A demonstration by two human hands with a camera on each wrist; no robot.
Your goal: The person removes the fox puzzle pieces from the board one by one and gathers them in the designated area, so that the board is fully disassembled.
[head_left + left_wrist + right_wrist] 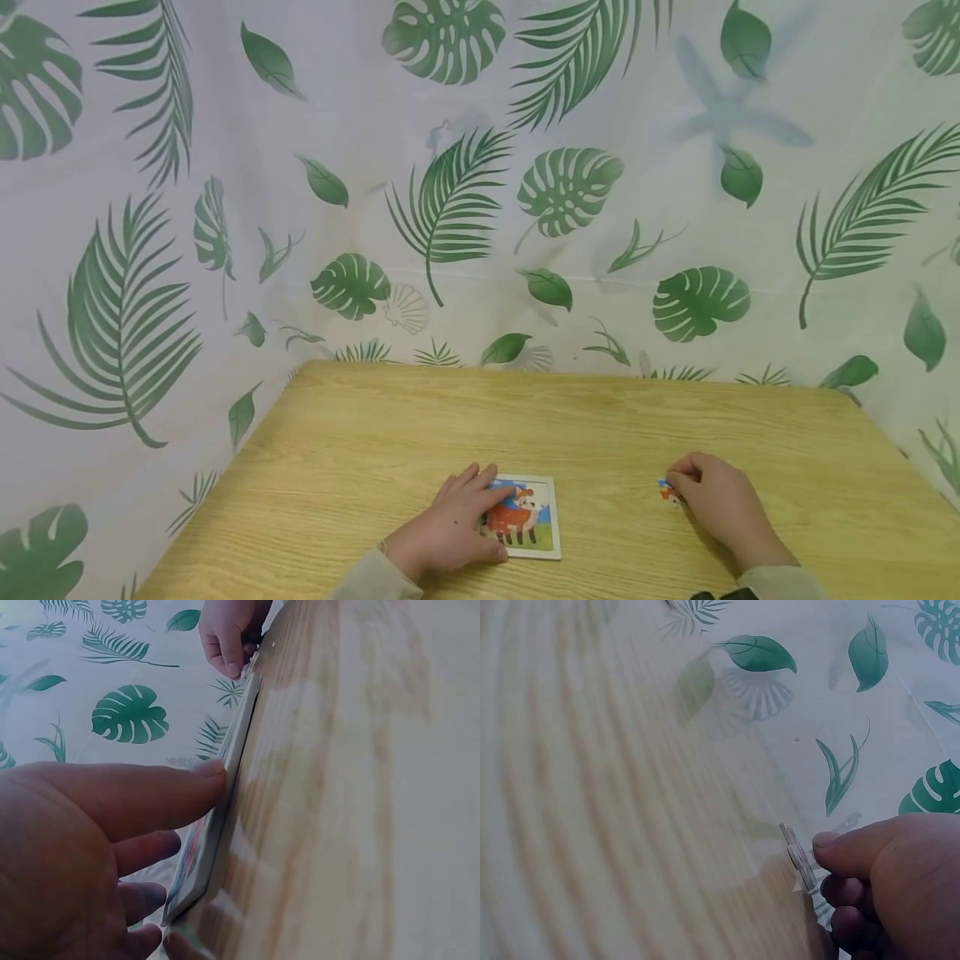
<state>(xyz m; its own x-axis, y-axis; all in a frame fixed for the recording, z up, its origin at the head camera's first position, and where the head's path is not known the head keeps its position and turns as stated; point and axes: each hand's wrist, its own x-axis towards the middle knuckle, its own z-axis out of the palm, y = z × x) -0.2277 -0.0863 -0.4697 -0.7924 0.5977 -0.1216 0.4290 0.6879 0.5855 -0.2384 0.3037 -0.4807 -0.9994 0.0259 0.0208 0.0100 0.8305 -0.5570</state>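
Observation:
A small square jigsaw puzzle (542,533) with a white frame lies flat on the wooden table; its picture is an orange-red animal with dark legs under a blue sky. My left hand (459,521) rests over the puzzle's left side, fingers extended across it and thumb along the near edge. In the left wrist view the thumb (172,796) touches the frame's edge. To the right, apart from the puzzle, my right hand (720,504) pinches a small blue, orange and white puzzle piece (665,492). The right wrist view shows this piece (801,859) edge-on at the fingertips.
The light wooden table (360,433) reaches back to a white curtain (480,233) printed with green leaves, which also hangs along the left side. A dark object (738,594) shows by the right sleeve at the bottom edge.

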